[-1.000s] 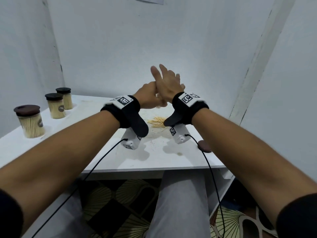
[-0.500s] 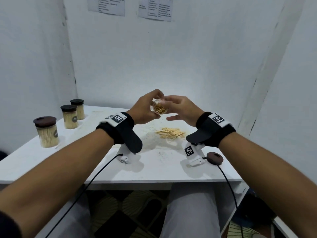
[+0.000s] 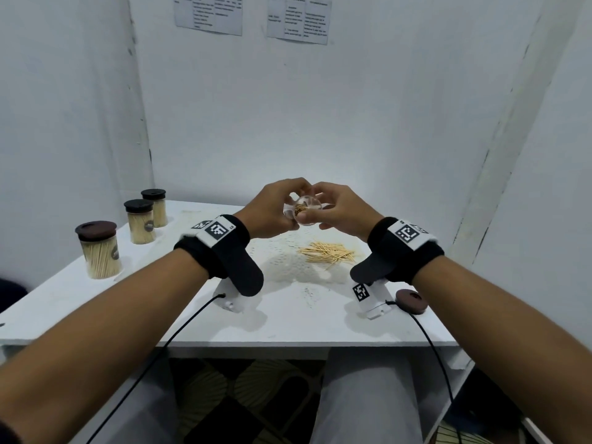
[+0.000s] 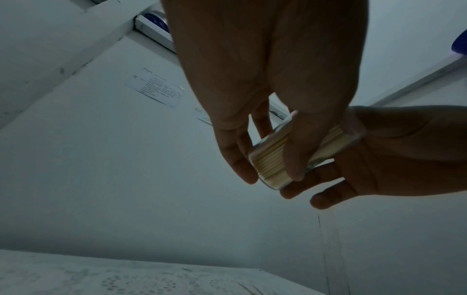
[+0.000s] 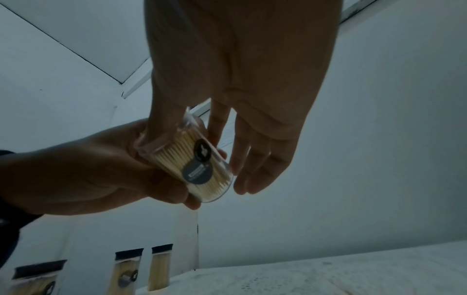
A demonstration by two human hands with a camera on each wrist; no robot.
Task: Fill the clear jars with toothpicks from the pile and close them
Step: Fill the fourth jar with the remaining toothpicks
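A: What does the clear jar (image 3: 302, 210) look like?
B: Lidless and tilted, packed with pale toothpicks, a dark label on its side. The left hand (image 3: 268, 211) and right hand (image 3: 340, 210) both curl fingers round it, above the table.
A: And beneath that hold?
B: A white table (image 3: 288, 318); loose toothpicks (image 3: 328, 252) lie just below, a brown lid (image 3: 411, 301) toward the right wrist, three capped jars (image 3: 99, 249) far left. White walls around.

We wear a black fabric band on each bare forearm's wrist: the left wrist band (image 3: 221, 243) and the right wrist band (image 3: 405, 248). Each carries a white patch printed with a black square code. A black flap hangs below each band over a white camera housing (image 3: 371, 298), itself code-marked. Thin black cables (image 3: 166, 341) trail from both housings. Our trousers (image 3: 368, 395) are light grey.
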